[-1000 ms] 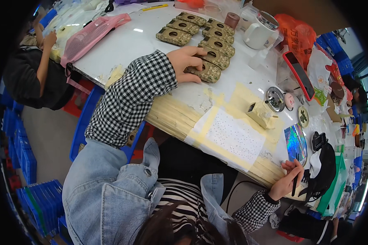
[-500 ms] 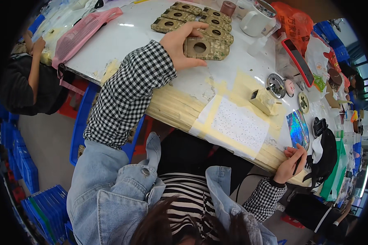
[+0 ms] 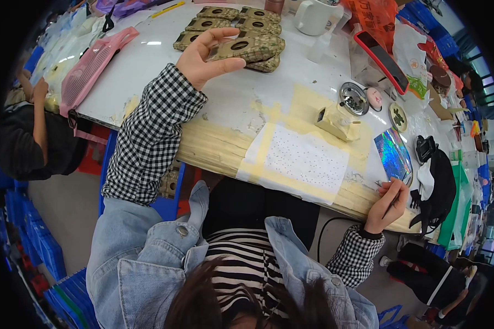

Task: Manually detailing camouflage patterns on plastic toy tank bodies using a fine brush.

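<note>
At the far side of the table, my left hand [image 3: 204, 57] grips the left end of a camouflage-patterned case [image 3: 260, 48] with a dark round hole. Its thumb lies along the near edge and its fingers along the far edge. This case sits tilted over another camouflage case [image 3: 268, 66], which is mostly covered. Several similar cases [image 3: 206, 24] lie in two rows behind. On the right, my right hand [image 3: 388, 205] is closed around a slim dark pen-like tool [image 3: 390, 207], held near the table's front edge.
White paper with small dark dots [image 3: 307, 159] is taped in front of me. Right of it are a tape-wrapped block [image 3: 337, 123], a round metal dish [image 3: 354, 98], a holographic sheet [image 3: 394, 156] and a red-edged phone [image 3: 381, 61]. A white mug [image 3: 313, 17] stands behind.
The view has shifted, moving the table's things leftward and up. My left hand has drawn the camouflage case into a tilt, with another case showing beneath. My right hand still holds the dark tool.
</note>
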Demonstrator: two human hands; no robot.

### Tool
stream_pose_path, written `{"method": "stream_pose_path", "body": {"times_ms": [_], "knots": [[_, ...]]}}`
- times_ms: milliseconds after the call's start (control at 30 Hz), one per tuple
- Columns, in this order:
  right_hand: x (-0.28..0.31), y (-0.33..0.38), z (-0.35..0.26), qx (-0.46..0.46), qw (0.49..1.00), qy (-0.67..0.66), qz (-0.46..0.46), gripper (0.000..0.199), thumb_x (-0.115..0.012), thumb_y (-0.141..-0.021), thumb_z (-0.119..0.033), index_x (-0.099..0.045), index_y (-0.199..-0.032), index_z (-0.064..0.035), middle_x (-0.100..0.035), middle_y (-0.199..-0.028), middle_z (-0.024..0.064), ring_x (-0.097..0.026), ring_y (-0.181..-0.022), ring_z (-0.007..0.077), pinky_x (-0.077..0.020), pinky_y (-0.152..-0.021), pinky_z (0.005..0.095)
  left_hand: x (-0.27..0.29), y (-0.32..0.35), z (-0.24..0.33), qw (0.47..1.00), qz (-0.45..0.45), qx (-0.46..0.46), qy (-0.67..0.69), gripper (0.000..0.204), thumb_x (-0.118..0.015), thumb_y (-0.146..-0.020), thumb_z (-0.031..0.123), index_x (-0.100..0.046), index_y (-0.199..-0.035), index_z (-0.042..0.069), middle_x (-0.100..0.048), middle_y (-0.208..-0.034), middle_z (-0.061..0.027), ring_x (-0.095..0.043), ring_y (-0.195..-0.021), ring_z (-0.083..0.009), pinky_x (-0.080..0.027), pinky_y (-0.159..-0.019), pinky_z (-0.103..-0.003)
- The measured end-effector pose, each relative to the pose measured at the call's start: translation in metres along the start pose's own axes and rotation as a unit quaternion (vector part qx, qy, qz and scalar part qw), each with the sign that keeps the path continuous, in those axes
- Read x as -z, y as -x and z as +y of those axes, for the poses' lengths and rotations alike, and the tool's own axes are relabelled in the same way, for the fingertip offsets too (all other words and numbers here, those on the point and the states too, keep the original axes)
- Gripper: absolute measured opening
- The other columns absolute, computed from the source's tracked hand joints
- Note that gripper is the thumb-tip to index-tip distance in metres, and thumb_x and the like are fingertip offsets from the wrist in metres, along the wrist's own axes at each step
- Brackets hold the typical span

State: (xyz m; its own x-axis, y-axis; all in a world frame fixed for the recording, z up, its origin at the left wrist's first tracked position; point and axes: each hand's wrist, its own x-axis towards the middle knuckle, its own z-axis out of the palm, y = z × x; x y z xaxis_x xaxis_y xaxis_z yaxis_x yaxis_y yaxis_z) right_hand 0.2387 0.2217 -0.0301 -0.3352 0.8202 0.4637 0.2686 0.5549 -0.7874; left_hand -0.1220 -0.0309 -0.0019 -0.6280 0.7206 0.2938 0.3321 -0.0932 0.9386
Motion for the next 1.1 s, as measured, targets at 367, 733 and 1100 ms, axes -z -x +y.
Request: {"method": "stream_pose_path", "body": {"times_ms": [367, 733, 1100], "knots": [[0.005, -0.002, 0.004, 0.065, 0.998, -0.009, -0.024, 0.017, -0.047, -0.096, -0.012, -0.055, -0.090, 0.0010, -0.050, -0.073, 0.0003, -0.043, -0.063, 0.0056, -0.0361, -0.059, 0.0191, -0.023, -0.023, 0.016, 0.905, 0.035, 0.009, 0.425, 0.038, -0.064, -0.087, 0.027, -0.054, -0.119, 0.009, -0.055, -0.121, -0.0134, -0.053, -0.112, -0.0262, -0.043, -0.097, -0.035], [-0.028, -0.028, -0.070, 0.226, 0.967, 0.012, -0.118, 0.010, -0.053, -0.086, 0.002, -0.060, -0.092, 0.0013, -0.049, -0.075, 0.0112, -0.047, -0.066, 0.0216, -0.0372, -0.060, 0.0287, -0.084, 0.044, 0.056, 0.706, 0.026, 0.081, 0.703, 0.049, -0.036, -0.099, 0.037, -0.039, -0.130, -0.002, -0.047, -0.130, -0.0171, -0.048, -0.118, -0.0308, -0.033, -0.109, -0.046], [-0.070, -0.051, -0.072, 0.255, 0.955, 0.048, -0.143, 0.016, -0.070, -0.075, -0.003, -0.066, -0.090, -0.0031, -0.058, -0.072, 0.0076, -0.052, -0.068, 0.0216, -0.0417, -0.062, 0.0308, -0.095, 0.049, 0.027, 0.702, 0.065, 0.136, 0.696, 0.048, -0.034, -0.099, 0.033, -0.038, -0.130, -0.003, -0.048, -0.128, -0.0170, -0.050, -0.118, -0.0297, -0.045, -0.100, -0.043]]}}
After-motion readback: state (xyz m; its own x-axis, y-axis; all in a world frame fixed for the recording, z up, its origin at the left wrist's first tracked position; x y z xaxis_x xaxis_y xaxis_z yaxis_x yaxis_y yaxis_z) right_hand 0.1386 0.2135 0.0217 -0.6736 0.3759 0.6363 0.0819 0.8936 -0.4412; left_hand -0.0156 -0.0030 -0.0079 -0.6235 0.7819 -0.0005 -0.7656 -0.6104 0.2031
